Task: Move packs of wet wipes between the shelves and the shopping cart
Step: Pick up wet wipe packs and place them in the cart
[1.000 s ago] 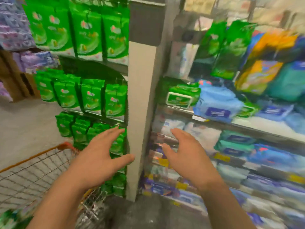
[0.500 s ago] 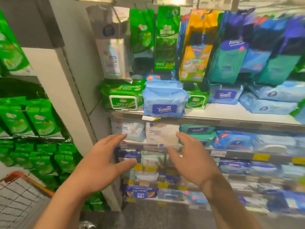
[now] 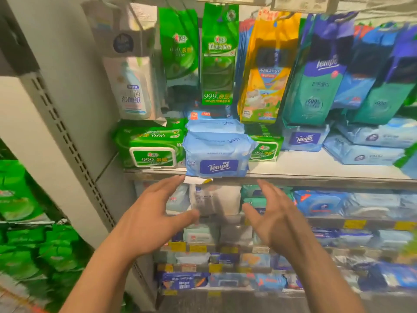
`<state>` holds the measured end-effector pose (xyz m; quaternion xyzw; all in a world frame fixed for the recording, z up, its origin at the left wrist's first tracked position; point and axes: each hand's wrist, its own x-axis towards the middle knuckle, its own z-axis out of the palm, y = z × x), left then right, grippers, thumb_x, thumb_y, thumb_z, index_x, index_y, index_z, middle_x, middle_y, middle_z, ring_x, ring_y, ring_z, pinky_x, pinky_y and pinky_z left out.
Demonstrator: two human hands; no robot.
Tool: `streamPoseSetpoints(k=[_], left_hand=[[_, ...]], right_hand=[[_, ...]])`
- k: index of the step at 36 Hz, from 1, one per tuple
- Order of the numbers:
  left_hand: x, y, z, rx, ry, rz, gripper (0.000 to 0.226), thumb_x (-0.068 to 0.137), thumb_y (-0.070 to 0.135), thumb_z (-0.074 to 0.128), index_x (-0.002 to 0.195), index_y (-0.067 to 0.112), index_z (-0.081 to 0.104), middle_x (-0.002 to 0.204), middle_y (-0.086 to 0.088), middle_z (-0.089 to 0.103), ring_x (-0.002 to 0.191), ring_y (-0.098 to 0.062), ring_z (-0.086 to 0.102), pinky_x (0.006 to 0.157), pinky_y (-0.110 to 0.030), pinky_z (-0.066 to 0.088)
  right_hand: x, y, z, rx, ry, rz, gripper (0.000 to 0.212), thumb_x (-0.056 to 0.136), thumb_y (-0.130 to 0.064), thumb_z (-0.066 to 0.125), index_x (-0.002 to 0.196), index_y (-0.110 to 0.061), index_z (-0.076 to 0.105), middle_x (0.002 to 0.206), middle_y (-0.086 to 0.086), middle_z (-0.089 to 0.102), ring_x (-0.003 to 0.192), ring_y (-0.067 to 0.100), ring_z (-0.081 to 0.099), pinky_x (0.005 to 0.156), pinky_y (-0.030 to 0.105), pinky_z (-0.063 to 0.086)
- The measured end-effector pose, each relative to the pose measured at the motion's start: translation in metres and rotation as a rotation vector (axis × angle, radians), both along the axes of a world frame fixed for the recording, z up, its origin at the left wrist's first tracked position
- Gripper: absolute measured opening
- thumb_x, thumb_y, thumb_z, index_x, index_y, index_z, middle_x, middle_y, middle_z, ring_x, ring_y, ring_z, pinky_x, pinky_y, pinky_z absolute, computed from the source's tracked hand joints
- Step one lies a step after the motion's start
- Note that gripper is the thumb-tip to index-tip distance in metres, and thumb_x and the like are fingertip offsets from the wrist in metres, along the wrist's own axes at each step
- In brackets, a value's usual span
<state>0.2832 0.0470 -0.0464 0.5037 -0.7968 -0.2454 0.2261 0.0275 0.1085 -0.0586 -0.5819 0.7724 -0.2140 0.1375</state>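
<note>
Hands, left hand (image 3: pixel 153 220) and right hand (image 3: pixel 274 219), spread empty, nearer blue Tempo pack (image 3: pixel 216 158) than before.

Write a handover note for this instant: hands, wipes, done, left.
Left hand: open, empty, fingertips just below the shelf edge.
Right hand: open, empty, raised beside it.
Blue Tempo pack: on the white shelf, overhanging the front edge, atop a stack, between two green 999 packs.
Cart: out of view.
Done: nothing gripped.
Left: probably take the Tempo pack with both hands and carry it to the cart.
</note>
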Motion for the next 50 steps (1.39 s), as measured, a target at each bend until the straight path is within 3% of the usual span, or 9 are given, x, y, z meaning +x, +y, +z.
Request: streamPoseSetpoints(k=[6,13,23,26,30,39,42,46,50], left_hand=[[-0.003,-0.043,0.002,0.022,0.094,-0.048,0.080,0.076,0.063,0.069,0.147,0.047,0.037,0.134,0.046,0.023,0.131,0.017,0.023,0.107,-0.012,0.020],[-0.012,-0.076,0.001,0.058,0.102,-0.081,0.083,0.081,0.058,0.069,0.152,0.042,0.031,0.145,0.032,0.026,0.135,0.013,0.019,0.110,-0.019,0.022],[-0.022,-0.099,-0.009,0.079,0.236,0.031,0.069,0.064,0.074,0.059,0.125,0.041,0.055,0.127,0.025,0.058,0.119,0.003,0.054,0.104,-0.034,0.046],[-0.030,-0.102,-0.012,0.125,0.328,0.096,0.055,0.066,0.070,0.063,0.111,0.039,0.058,0.113,0.024,0.066,0.109,0.003,0.062,0.097,-0.037,0.051],[-0.044,-0.102,-0.016,0.131,0.432,0.223,0.034,0.081,0.053,0.073,0.104,0.032,0.060,0.106,0.016,0.070,0.102,-0.004,0.066,0.089,-0.033,0.051],[-0.069,-0.092,-0.022,0.212,0.588,0.321,0.062,0.077,0.066,0.060,0.128,0.031,0.058,0.120,0.019,0.065,0.112,-0.001,0.061,0.088,-0.029,0.044],[-0.077,-0.087,-0.022,0.219,0.660,0.237,0.026,0.090,0.048,0.064,0.116,0.045,0.063,0.114,0.023,0.068,0.106,0.004,0.063,0.085,-0.021,0.046],[-0.088,-0.083,-0.029,0.174,0.740,0.204,0.047,0.080,0.057,0.063,0.126,0.049,0.057,0.131,0.013,0.061,0.124,-0.012,0.057,0.104,-0.049,0.045],[-0.097,-0.080,-0.031,0.111,0.785,0.139,0.052,0.083,0.047,0.064,0.134,0.044,0.053,0.135,0.011,0.060,0.126,-0.014,0.056,0.101,-0.052,0.048]], right_hand=[[0.008,-0.028,0.014,0.000,0.027,-0.069,0.071,0.097,-0.047,0.054,0.159,-0.025,0.025,0.164,-0.008,0.029,0.148,0.013,0.030,0.116,0.029,0.027],[0.004,-0.050,0.011,-0.014,0.009,-0.128,0.074,0.097,-0.048,0.055,0.159,-0.021,0.025,0.165,-0.005,0.028,0.150,0.012,0.027,0.118,0.028,0.025],[-0.015,-0.078,0.004,-0.077,-0.112,-0.123,0.081,0.093,-0.050,0.061,0.159,-0.018,0.027,0.162,0.001,0.035,0.147,0.015,0.033,0.113,0.026,0.029],[-0.022,-0.091,0.002,-0.127,-0.203,-0.099,0.075,0.081,-0.061,0.060,0.147,-0.029,0.044,0.143,-0.007,0.056,0.127,0.010,0.054,0.100,0.026,0.045],[-0.034,-0.112,-0.002,-0.197,-0.475,-0.014,0.038,0.091,-0.017,0.073,0.104,-0.046,0.052,0.096,-0.040,0.060,0.085,-0.027,0.056,0.067,-0.004,0.038],[-0.055,-0.132,-0.027,-0.270,-0.765,0.212,0.043,0.089,-0.006,0.074,0.126,-0.024,0.059,0.121,-0.008,0.072,0.114,0.006,0.066,0.088,0.011,0.049],[-0.057,-0.136,-0.029,-0.272,-0.833,0.240,0.045,0.090,0.003,0.071,0.123,-0.025,0.060,0.118,-0.011,0.073,0.112,0.006,0.066,0.086,0.013,0.052],[-0.059,-0.140,-0.028,-0.255,-0.851,0.298,0.061,0.084,0.007,0.075,0.132,-0.026,0.056,0.124,-0.014,0.071,0.117,0.002,0.064,0.089,0.011,0.049],[-0.064,-0.152,-0.029,-0.197,-0.879,0.325,0.073,0.079,0.004,0.082,0.136,-0.029,0.053,0.126,-0.013,0.070,0.118,0.006,0.065,0.092,0.019,0.053]])
